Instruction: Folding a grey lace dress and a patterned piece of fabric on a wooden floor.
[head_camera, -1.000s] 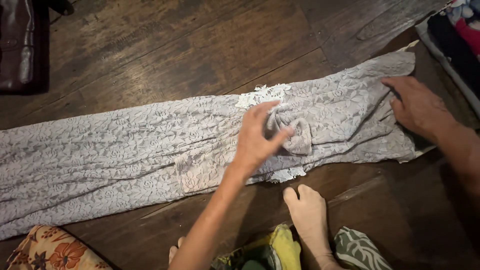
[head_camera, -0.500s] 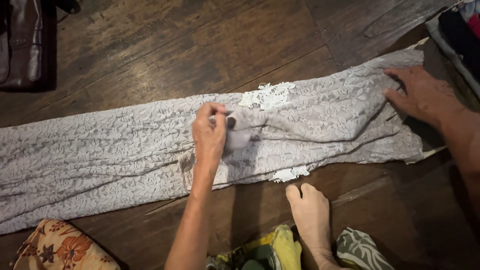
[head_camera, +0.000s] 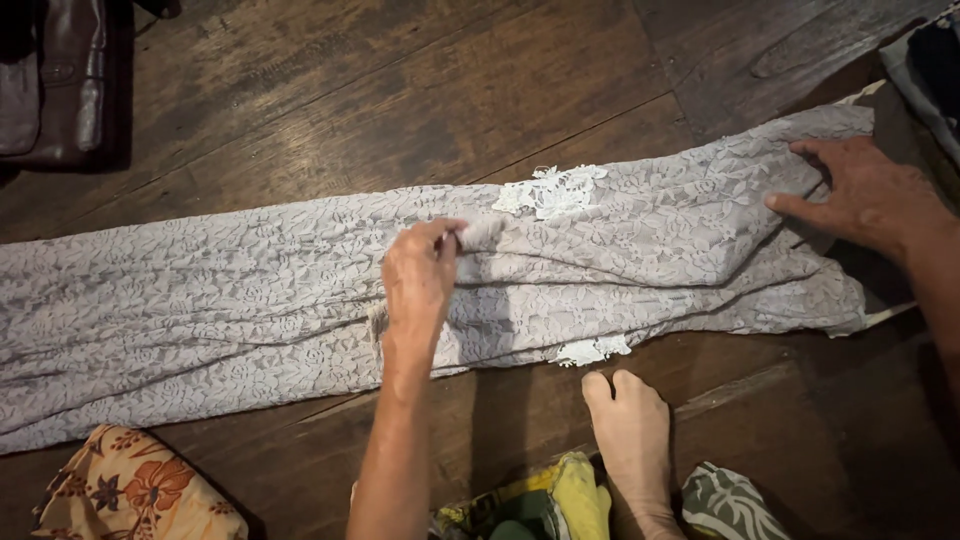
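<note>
A dark plank floor (head_camera: 330, 90) carried a long grey lace garment (head_camera: 200, 290) stretched under the left hand (head_camera: 420, 275); a brown leather bag (head_camera: 50, 80) lay far beyond it, a floral cushion (head_camera: 130, 495) nearer.

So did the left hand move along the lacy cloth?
Yes. The left hand slid leftward along the grey lace cloth, away from the white lace patch, pinching a fold.

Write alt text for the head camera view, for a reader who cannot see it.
A long grey lace garment lies stretched across a dark wooden floor; the person's left hand pinches a fold near its middle while the right hand presses flat on its right end. A bare foot rests on the floor below it, and a dark leather bag sits top left.
</note>
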